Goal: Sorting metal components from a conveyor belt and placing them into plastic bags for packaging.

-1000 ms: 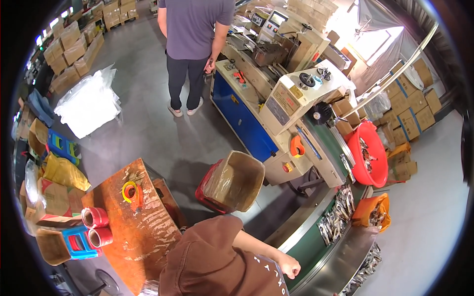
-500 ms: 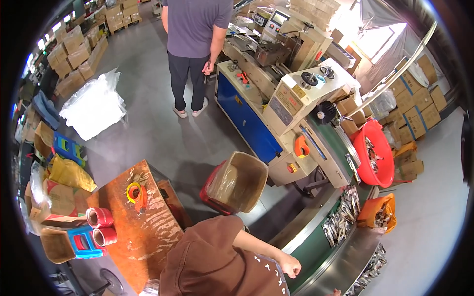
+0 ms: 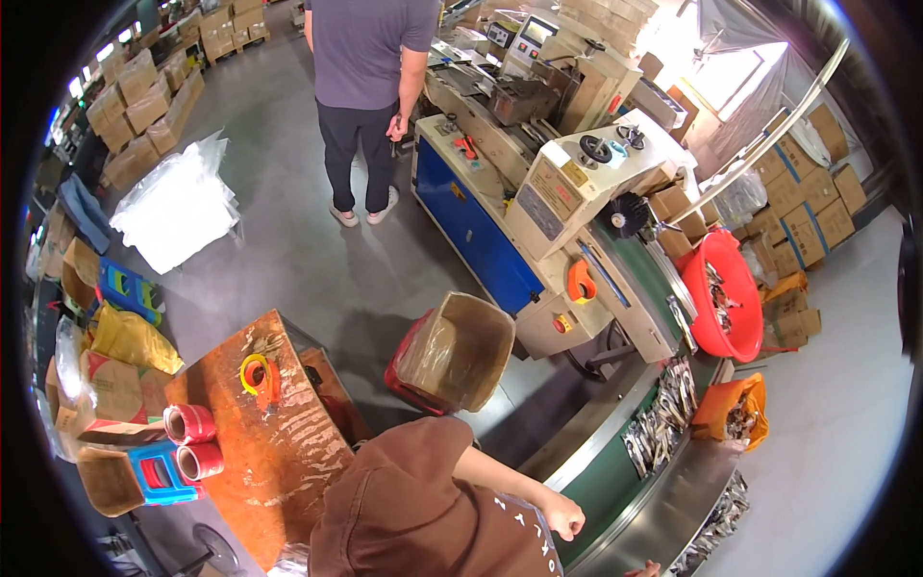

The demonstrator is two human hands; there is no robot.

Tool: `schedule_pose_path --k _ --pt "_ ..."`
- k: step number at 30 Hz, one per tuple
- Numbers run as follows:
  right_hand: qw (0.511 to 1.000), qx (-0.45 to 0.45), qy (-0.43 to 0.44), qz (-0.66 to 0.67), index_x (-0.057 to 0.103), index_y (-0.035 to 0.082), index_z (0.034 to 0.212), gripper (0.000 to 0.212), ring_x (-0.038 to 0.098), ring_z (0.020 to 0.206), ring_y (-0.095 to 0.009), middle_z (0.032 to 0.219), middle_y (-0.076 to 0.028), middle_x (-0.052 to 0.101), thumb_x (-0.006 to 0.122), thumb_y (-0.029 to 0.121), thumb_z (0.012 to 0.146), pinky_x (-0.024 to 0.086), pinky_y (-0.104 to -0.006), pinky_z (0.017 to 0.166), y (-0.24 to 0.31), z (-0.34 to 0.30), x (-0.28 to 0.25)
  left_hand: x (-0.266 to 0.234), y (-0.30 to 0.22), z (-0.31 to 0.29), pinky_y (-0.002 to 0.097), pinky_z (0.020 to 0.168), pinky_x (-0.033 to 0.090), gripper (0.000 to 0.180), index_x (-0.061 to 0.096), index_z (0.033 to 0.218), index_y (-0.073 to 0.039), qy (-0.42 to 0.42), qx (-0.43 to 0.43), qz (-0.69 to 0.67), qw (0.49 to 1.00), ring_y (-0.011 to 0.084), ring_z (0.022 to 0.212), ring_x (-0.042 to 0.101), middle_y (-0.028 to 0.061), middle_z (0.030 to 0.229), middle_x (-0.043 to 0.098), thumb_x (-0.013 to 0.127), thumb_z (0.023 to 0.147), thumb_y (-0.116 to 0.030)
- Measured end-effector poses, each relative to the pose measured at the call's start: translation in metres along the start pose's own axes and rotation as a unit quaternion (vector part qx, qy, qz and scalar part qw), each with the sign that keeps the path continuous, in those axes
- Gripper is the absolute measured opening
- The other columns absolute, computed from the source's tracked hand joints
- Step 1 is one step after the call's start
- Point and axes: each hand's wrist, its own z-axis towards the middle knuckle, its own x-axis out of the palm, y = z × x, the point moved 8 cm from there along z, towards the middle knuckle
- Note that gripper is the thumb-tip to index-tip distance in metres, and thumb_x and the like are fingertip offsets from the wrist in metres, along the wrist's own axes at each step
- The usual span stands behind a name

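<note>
My left arm in a brown sleeve reaches across to the conveyor. My left hand (image 3: 564,517) is closed, its fingers curled, over the near edge of the green conveyor belt (image 3: 608,489); whatever it may hold is hidden. Only a sliver of my right hand (image 3: 646,570) shows at the bottom edge, beside the metal side plate (image 3: 663,519), its fingers mostly out of sight. Farther along the belt lies a heap of slim silvery pieces (image 3: 661,418), too small to name. More such pieces (image 3: 716,524) lie beyond the side plate.
A red tub (image 3: 723,298) and an orange bag (image 3: 733,412) hold similar pieces. A beige machine (image 3: 562,197) stands over the belt. A plastic-lined carton (image 3: 457,351) is on the floor. The worn orange table (image 3: 260,462) bears tape. Another person (image 3: 370,58) stands by the machine.
The whole view has shifted slightly. My left hand keeps its curled shape and place at the belt. A little more of my right hand shows at the bottom edge.
</note>
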Motion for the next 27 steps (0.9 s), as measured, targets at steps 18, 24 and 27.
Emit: schedule_pose_path --k 18,24,27 --pt "0.999 0.037 0.008 0.006 0.062 -0.005 0.09 0.023 0.047 0.046 -0.013 0.064 -0.009 0.057 0.055 0.017 0.089 0.039 -0.0256 0.041 -0.012 -0.004 -0.005 0.005 -0.004 -0.001 0.0385 0.082 0.044 0.042 0.055 0.108 -0.001 0.004 0.005 0.02 1.0 0.0308 0.098 0.057 0.0166 0.103 0.061 0.056 0.08 -0.032" --pt "1.0 0.02 0.002 0.016 0.062 -0.004 0.089 0.022 0.046 0.046 -0.013 0.064 -0.009 0.057 0.053 0.016 0.09 0.038 -0.0262 0.042 -0.008 -0.005 -0.007 0.008 0.001 0.002 0.0379 0.077 0.046 0.038 0.057 0.103 -0.002 -0.023 0.014 0.017 0.999 0.0279 0.09 0.059 0.0145 0.096 0.062 0.06 0.078 -0.031" --pt "1.0 0.019 0.016 -0.016 0.063 -0.003 0.087 0.023 0.046 0.046 -0.013 0.062 -0.008 0.056 0.052 0.016 0.09 0.038 -0.0264 0.041 -0.006 -0.005 -0.007 0.006 0.008 0.008 0.0372 0.071 0.047 0.033 0.061 0.097 -0.003 -0.051 0.021 0.007 0.998 0.0251 0.083 0.061 0.0125 0.089 0.063 0.063 0.077 -0.028"
